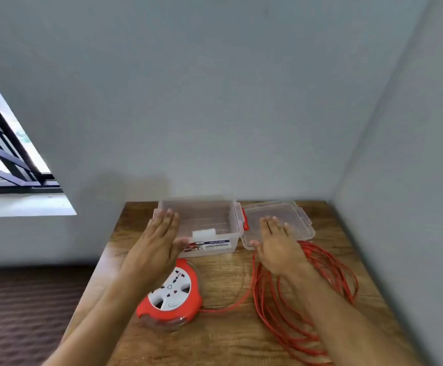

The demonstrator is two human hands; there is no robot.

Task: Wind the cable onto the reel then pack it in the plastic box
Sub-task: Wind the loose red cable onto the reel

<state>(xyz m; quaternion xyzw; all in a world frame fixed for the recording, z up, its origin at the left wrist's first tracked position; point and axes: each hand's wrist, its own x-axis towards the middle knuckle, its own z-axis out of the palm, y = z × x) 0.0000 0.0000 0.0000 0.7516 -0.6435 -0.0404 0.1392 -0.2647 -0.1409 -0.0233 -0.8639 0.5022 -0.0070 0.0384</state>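
Note:
A red and white cable reel [171, 297] with sockets on its face lies on the wooden table [223, 336]. Its red cable [326, 281] lies in loose loops to the right, one strand running back to the reel. A clear plastic box [202, 223] stands open at the back, with its lid [278, 223] lying beside it on the right. My left hand [157, 247] hovers flat above the reel and the box's left front corner, holding nothing. My right hand [278, 247] is spread flat over the lid's front edge and the cable loops, also holding nothing.
Walls close off the table at the back and on the right. A barred window [6, 146] is at the left, and dark floor [25, 313] lies below the table's left edge. A white block [204, 233] sits inside the box.

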